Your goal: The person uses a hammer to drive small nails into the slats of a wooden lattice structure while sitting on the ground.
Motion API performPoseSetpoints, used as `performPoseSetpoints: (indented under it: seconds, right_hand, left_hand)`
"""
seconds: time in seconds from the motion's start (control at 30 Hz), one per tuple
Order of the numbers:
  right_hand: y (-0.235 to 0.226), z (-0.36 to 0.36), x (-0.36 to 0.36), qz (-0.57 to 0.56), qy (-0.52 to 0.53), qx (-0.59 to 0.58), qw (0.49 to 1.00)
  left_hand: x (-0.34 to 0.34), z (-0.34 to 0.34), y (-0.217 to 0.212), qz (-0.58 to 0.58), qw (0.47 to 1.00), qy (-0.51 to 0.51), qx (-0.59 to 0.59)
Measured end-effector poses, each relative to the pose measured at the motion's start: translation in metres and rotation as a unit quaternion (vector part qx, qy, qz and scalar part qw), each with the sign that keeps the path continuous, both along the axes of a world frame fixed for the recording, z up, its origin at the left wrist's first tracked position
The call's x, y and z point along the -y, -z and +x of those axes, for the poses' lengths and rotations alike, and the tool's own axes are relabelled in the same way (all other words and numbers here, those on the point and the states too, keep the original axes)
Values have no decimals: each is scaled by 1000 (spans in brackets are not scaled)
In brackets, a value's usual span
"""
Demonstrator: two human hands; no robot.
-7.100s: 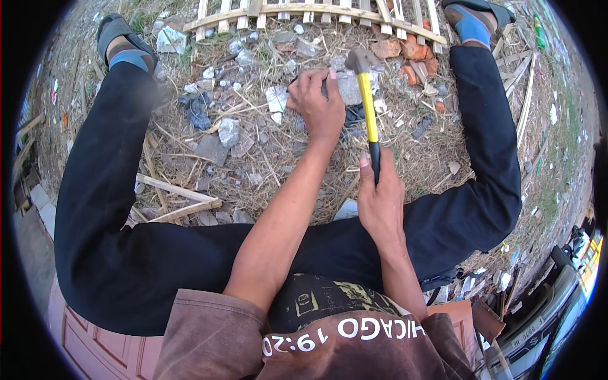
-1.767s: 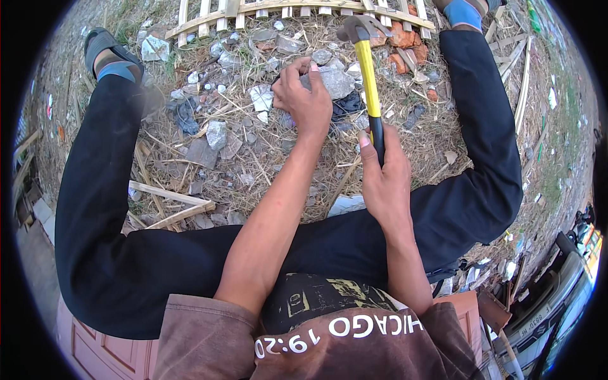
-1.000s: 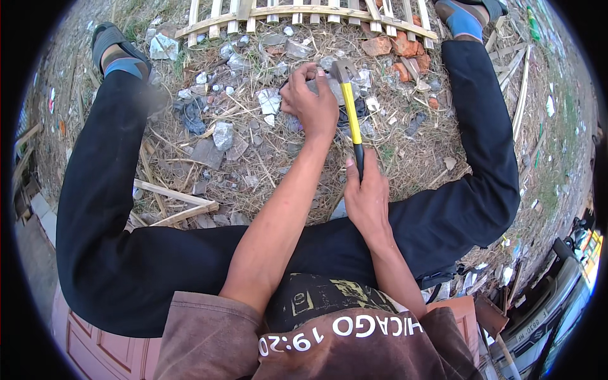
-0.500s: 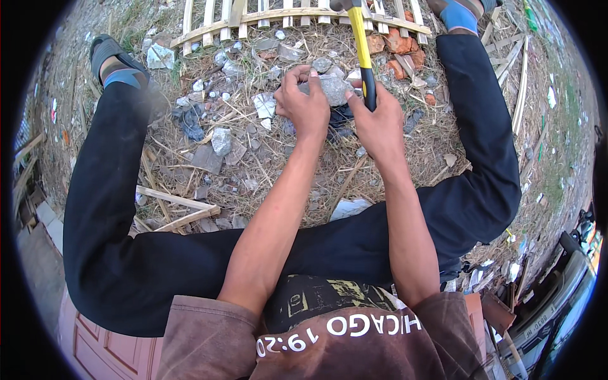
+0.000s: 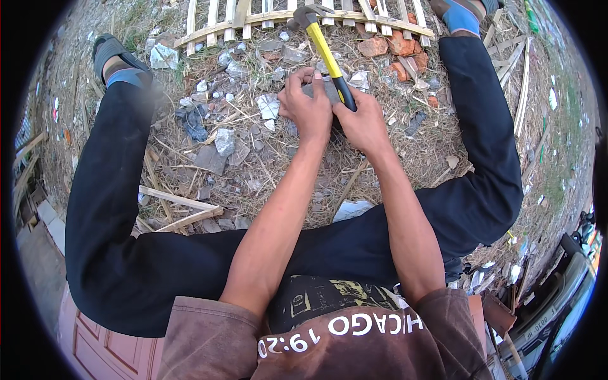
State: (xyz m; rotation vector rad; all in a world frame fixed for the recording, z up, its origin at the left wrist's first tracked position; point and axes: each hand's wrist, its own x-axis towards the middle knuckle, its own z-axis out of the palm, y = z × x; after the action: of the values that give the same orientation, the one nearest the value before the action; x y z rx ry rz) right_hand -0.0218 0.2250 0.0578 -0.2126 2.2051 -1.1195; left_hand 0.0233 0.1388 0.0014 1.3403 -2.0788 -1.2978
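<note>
My left hand (image 5: 305,104) is closed around a grey stone chunk (image 5: 329,90), its thumb raised along the near side. Right beside it, my right hand (image 5: 366,123) grips the black lower end of a claw hammer (image 5: 324,54) with a yellow and black handle. The hammer slants up and leftward, so its metal head lies beyond the stone, over the wooden slats. Part of the stone is hidden behind the handle and my fingers. Whether my right fingertips touch the stone I cannot tell.
A slatted wooden frame (image 5: 253,22) lies at the far side, with broken orange bricks (image 5: 400,44) by its right end. White and grey rubble (image 5: 224,142) and dry straw cover the ground between my spread legs. Joined wood strips (image 5: 190,218) lie near my left thigh.
The hammer has tilted leftward, its head swinging from right of the stone to above it. My right hand has moved left, closer to my left hand. The stone has turned and shows less.
</note>
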Motion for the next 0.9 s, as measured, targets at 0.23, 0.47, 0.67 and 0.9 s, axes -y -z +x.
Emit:
performPoseSetpoints:
  seconds: [0.23,0.47,0.67,0.9]
  right_hand:
    - [-2,-1,2,16,-8,7,1000]
    - [-5,-3,1,10,-8,18,1000]
    - [-32,18,-18,-20,20,-71,997]
    - [-65,64,-55,81,-34,-86,992]
  left_hand:
    - [6,7,12,4,998,-6,-65]
    - [8,7,4,-41,999,26,-23]
    - [4,3,6,-28,999,14,-32]
    - [5,5,6,-21,999,2,-31]
